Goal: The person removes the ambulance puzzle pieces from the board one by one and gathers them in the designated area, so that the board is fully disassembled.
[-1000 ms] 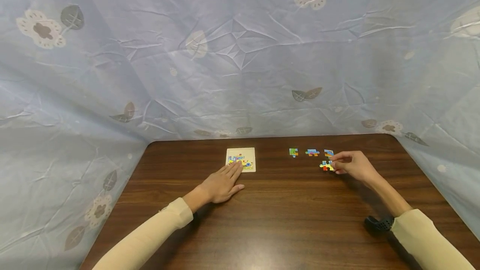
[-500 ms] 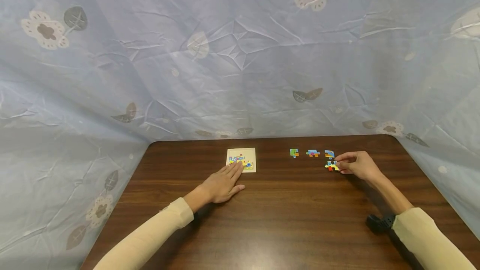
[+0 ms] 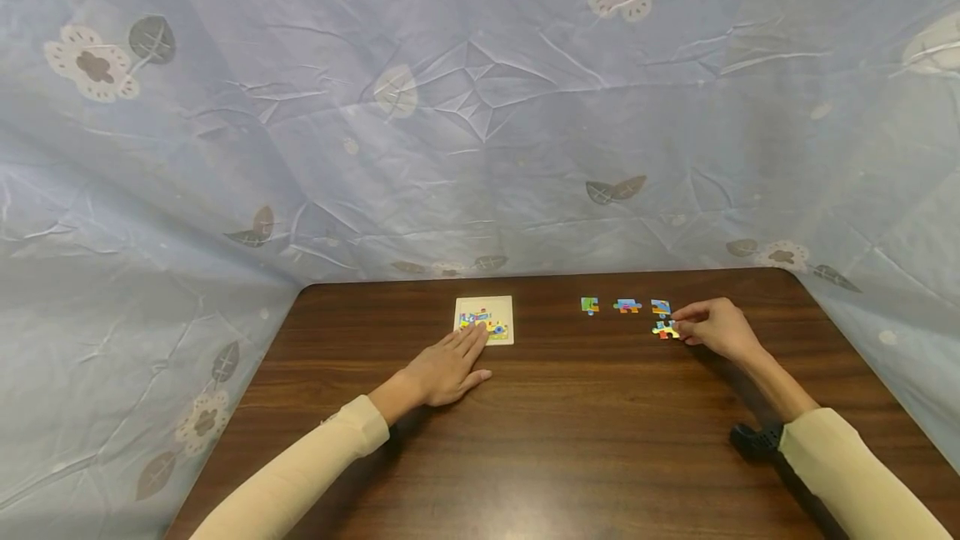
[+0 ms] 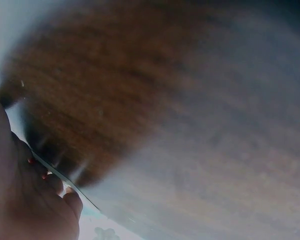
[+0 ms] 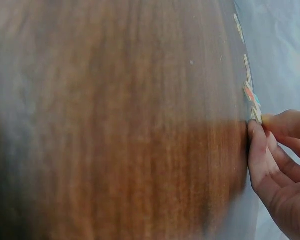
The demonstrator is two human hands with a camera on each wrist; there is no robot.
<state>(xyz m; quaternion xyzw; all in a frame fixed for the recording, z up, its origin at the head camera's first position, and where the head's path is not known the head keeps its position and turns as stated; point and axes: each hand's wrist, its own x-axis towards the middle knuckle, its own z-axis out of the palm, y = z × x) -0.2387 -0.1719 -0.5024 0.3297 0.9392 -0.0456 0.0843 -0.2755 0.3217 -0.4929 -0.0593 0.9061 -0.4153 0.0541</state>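
Note:
My left hand [image 3: 444, 369] lies with straight fingers over the lower part of a square, pale puzzle board [image 3: 498, 307]. Some colourful picture shows in the board around the fingertips, and the rest is hidden beneath them. In the left wrist view only the fingers [image 4: 50, 185] at the board's edge appear. My right hand [image 3: 720, 329] pinches a yellow, blue and red jigsaw piece [image 3: 663, 330] by its right side, between thumb and fingers. The right wrist view shows that jigsaw piece [image 5: 252, 97] edge-on and tilted, close over the table.
Behind the held piece is a blue and orange jigsaw piece [image 3: 660, 307]. Left of it lie a blue and pink jigsaw piece [image 3: 627, 305] and a green one [image 3: 589, 304]. A patterned grey-blue cloth [image 3: 480, 190] hangs behind the brown wooden table [image 3: 555, 440].
My right hand has shifted slightly right with the jigsaw piece, bringing it under the blue and orange one. The left hand has stayed on the board.

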